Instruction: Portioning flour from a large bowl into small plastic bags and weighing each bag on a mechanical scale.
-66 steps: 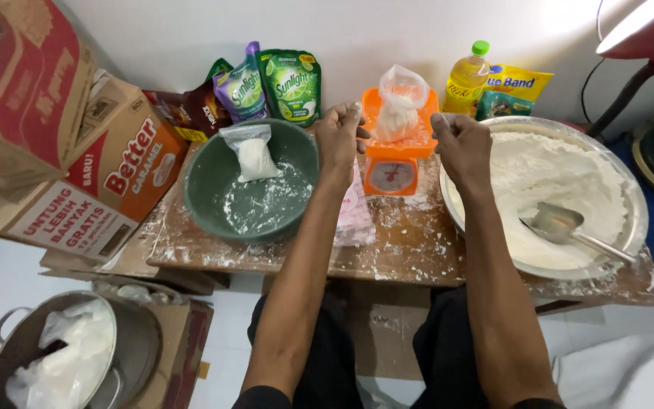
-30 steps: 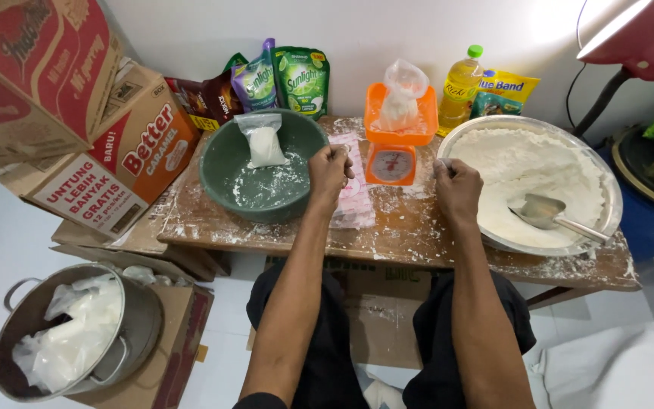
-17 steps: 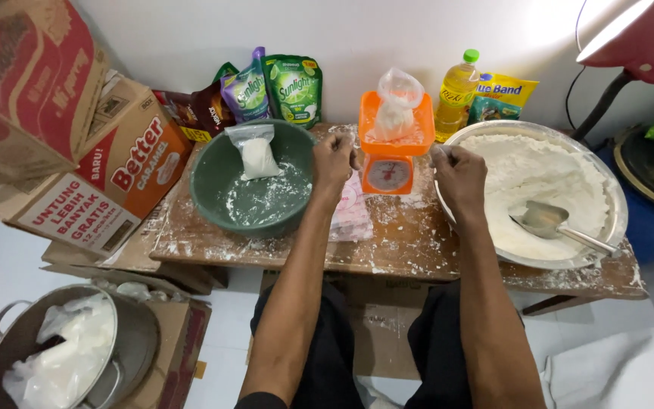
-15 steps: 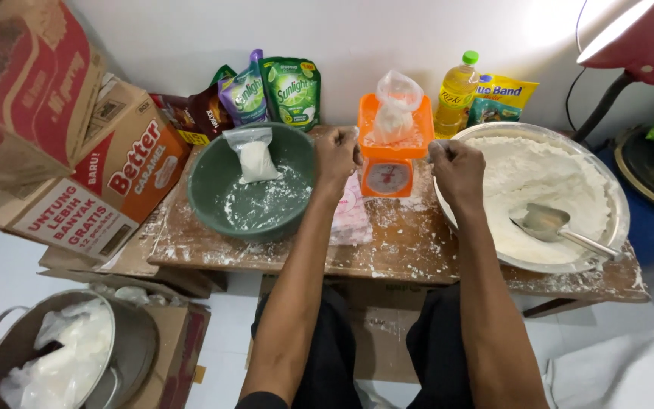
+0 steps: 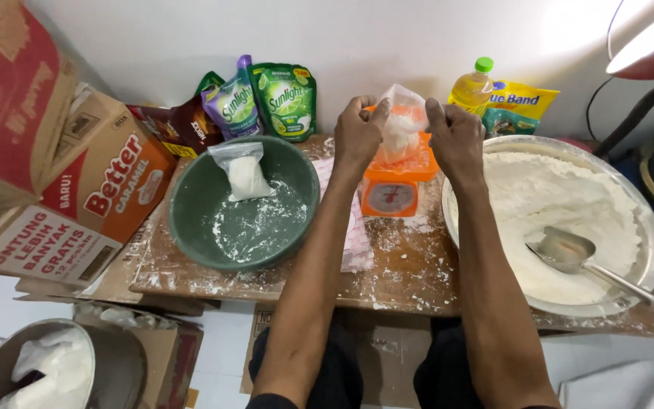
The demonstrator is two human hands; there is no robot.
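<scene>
The left hand (image 5: 359, 130) and right hand (image 5: 454, 135) pinch opposite sides of the mouth of a small clear plastic bag (image 5: 403, 125) holding white powder. The bag sits between the two hands, its base resting on the orange kitchen scale (image 5: 393, 185). The film is thin and crinkled. To the left, a round green bowl (image 5: 191, 220), dusted white, holds a second filled bag (image 5: 242, 170). To the right, a wide metal basin (image 5: 649, 250) contains heaped flour and a metal scoop (image 5: 569, 254). The wooden table (image 5: 403, 276) is flour-streaked.
</scene>
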